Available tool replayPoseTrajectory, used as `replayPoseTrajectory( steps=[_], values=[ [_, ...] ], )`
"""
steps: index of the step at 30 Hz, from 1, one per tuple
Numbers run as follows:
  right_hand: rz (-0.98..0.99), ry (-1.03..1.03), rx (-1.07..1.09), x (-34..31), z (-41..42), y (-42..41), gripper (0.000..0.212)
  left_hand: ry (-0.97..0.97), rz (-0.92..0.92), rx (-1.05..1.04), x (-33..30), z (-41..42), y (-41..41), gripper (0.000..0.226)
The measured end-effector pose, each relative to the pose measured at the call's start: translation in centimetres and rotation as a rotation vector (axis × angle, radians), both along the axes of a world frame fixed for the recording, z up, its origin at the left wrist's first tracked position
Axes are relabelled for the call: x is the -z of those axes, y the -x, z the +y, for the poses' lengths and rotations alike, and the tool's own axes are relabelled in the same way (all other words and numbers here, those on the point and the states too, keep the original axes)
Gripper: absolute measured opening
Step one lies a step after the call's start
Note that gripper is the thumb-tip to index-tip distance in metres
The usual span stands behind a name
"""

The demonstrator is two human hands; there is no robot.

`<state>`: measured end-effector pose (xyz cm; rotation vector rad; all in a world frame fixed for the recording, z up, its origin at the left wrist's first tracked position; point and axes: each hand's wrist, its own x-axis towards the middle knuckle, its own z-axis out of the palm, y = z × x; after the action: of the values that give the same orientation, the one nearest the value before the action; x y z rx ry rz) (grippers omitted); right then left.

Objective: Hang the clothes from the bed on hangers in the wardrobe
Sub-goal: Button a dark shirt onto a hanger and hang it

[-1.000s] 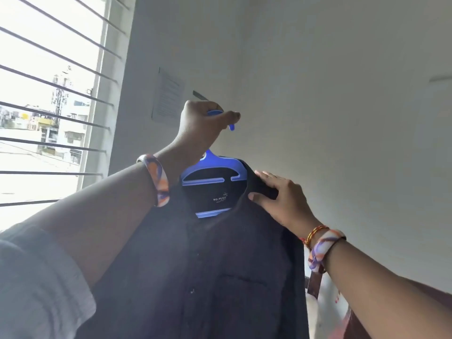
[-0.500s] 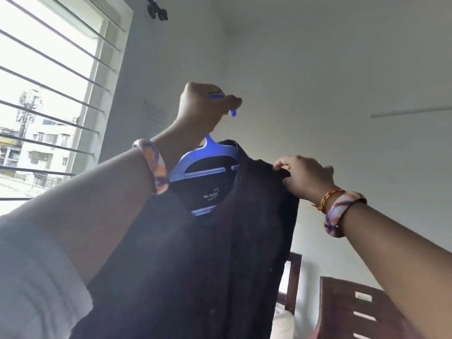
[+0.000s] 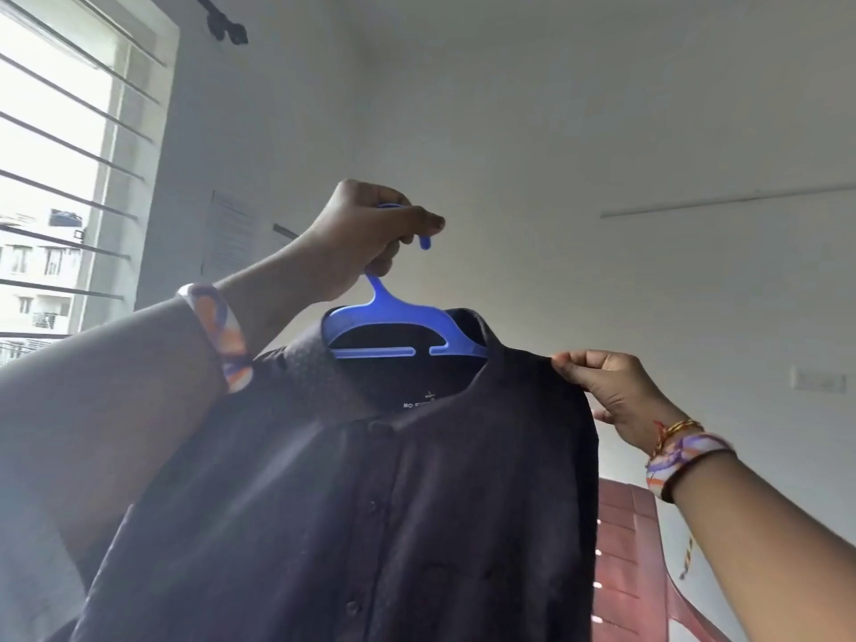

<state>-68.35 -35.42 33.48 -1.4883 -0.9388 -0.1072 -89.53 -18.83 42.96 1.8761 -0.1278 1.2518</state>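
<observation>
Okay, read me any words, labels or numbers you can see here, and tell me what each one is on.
"NO FU...": white print on the neck label inside the collar of the dark shirt, cut off by the collar; the small mark above it is too small to read.
Sheet on the wall beside the window: too blurred to read.
Blue hanger: no text visible.

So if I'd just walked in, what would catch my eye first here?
A dark button-up shirt held up high in the middle of the view, draped on a blue plastic hanger. The left hand grips the hanger's hook from above, while the right hand pinches the shirt's shoulder on the right. On the far left, a bright barred window lights the scene.
</observation>
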Motion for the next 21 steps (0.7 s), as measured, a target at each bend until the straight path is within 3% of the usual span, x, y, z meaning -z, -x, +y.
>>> replayPoseTrajectory(
  steps=[3, 5, 7, 9, 15, 17, 19, 21],
  values=[
    [-0.238, 0.185, 0.218, -1.1, -3.4, 1.0, 0.017, -0.063, 0.021, 0.009, 0.1, -3.8, -0.5, 0.025],
    [-0.312, 0.202, 0.114, -2.2, -5.5, 3.5, 0.008, -0.065, 0.010, 0.021, 0.1, -6.7, -1.0, 0.026],
    [-0.343, 0.266, -0.081, -3.0, -7.8, 6.6, 0.023, -0.039, -0.021, 0.084, -0.2, -9.4, -1.3, 0.025],
    [-0.480, 0.334, -0.105, -3.0, -10.2, 8.1, 0.024, -0.033, -0.046, 0.162, -0.5, -12.6, -1.8, 0.024],
    [-0.593, 0.291, 0.229, -2.1, -22.9, 6.9, 0.024, -0.282, 0.012, 0.366, 0.3, -24.1, -3.4, 0.026],
    [-0.605, 0.339, 0.367, -2.4, -28.8, 6.6, 0.026, -0.398, 0.099, 0.384, 1.0, -27.0, -4.5, 0.055],
    [-0.551, 0.362, 0.462, -2.7, -34.9, 6.9, 0.025, -0.511, 0.324, 0.334, 1.8, -29.5, -5.9, 0.086],
    [-0.527, 0.388, 0.524, -2.9, -40.8, 7.6, 0.024, -0.722, 0.591, 0.326, 3.1, -32.1, -7.7, 0.076]
  ],
)
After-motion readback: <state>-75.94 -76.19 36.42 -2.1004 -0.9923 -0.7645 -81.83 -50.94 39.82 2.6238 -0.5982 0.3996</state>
